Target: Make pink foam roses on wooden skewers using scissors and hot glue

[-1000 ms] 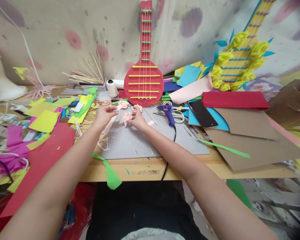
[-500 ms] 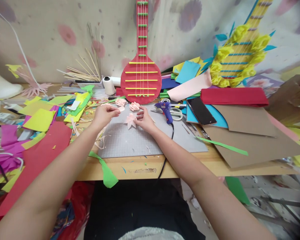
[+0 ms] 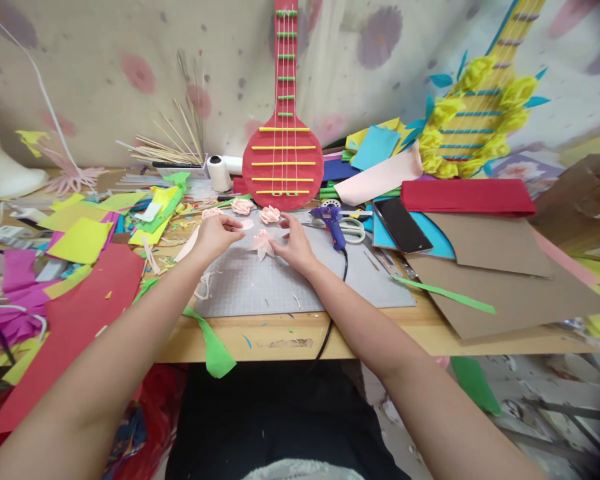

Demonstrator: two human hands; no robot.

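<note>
My left hand (image 3: 219, 237) is over the grey cutting mat (image 3: 240, 290), fingertips pinched at the edge of a pale pink paper petal (image 3: 248, 225). To its right sits a pink paper flower (image 3: 263, 244) with pointed outer petals. My right hand (image 3: 298, 245) is beside that flower, thumb at its right edge and fingers spread apart from the thumb. Several finished-looking pink paper roses lie just beyond, one rose (image 3: 269, 214) near my right fingertips and another rose (image 3: 241, 206) farther left. A pink strip (image 3: 187, 245) is partly hidden by my left hand.
A purple glue gun (image 3: 334, 227) and white-handled scissors (image 3: 354, 230) lie right of my hands. Behind stands a red paper lute (image 3: 283, 167). A phone (image 3: 403, 225) rests on blue sheets; brown cardboard (image 3: 505, 300) lies right. Colourful paper scraps (image 3: 80, 237) crowd the left.
My left hand has shifted slightly right and nearer with the petal. My right hand's fingers have spread and lifted away from the flower, the thumb staying close to it.
</note>
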